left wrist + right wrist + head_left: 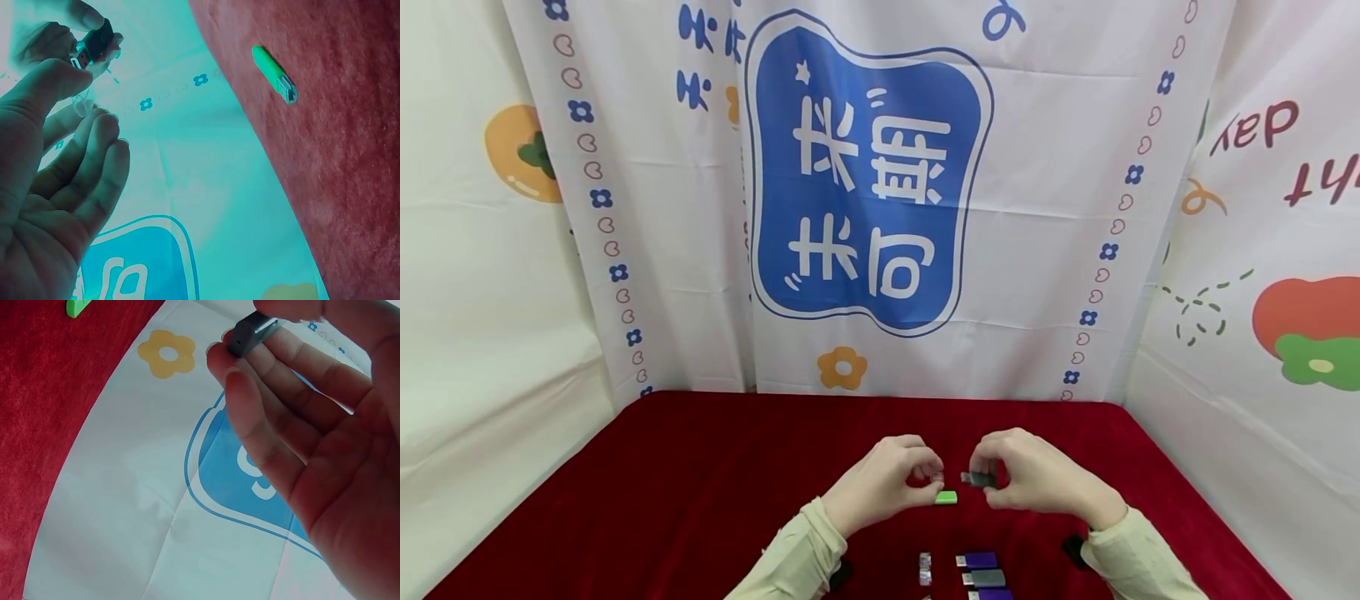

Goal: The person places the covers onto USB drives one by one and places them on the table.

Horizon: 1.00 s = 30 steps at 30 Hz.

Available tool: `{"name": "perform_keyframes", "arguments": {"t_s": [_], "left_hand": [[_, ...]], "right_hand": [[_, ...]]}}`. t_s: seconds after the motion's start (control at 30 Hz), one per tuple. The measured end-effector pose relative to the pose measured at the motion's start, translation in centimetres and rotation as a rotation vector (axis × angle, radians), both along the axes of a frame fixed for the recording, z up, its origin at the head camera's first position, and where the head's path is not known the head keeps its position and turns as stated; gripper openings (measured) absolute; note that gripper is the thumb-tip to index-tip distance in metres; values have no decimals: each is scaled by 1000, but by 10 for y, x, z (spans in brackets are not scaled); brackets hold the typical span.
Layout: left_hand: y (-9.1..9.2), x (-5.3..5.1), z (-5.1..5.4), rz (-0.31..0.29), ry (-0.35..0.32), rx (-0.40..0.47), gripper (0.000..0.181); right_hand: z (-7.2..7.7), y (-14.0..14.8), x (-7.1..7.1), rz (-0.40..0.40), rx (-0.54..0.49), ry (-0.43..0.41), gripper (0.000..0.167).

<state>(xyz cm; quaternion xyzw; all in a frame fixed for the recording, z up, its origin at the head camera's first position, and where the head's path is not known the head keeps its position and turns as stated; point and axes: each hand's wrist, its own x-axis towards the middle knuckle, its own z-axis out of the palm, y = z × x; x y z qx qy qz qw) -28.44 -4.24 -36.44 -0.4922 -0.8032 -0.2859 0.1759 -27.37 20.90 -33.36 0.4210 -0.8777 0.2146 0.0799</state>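
Observation:
My left hand (887, 483) pinches a small clear cap (937, 477) between thumb and fingers; the left wrist view shows the transparent cap (82, 104) at the fingertips. Across a short gap, my right hand (1037, 477) grips a dark grey USB flash drive (982, 480) by its body, its metal plug pointing left toward the cap. The right wrist view shows the drive's closed end (244, 339). A bright green USB flash drive (947, 497) lies on the red cloth just below the hands, its plug exposed in the left wrist view.
Nearer the front edge lie a purple flash drive (981, 560), a grey one (988, 578) and another purple one (995, 595), plugs facing left. Clear caps (925, 576) line up beside them. Red cloth (700, 492) covers the table; printed white curtains (1037, 275) surround it.

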Motion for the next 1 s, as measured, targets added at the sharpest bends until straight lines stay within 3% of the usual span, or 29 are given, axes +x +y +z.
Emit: {"name": "perform_keyframes", "arguments": {"t_s": [0.43, 1.0], "left_hand": [[4, 3, -1, -29, 15, 26, 11], [8, 4, -2, -48, 45, -6, 15]], "right_hand": [[-2, -2, 0, -10, 6, -3, 24], [-3, -9, 5, -27, 35, 17, 24]]}}
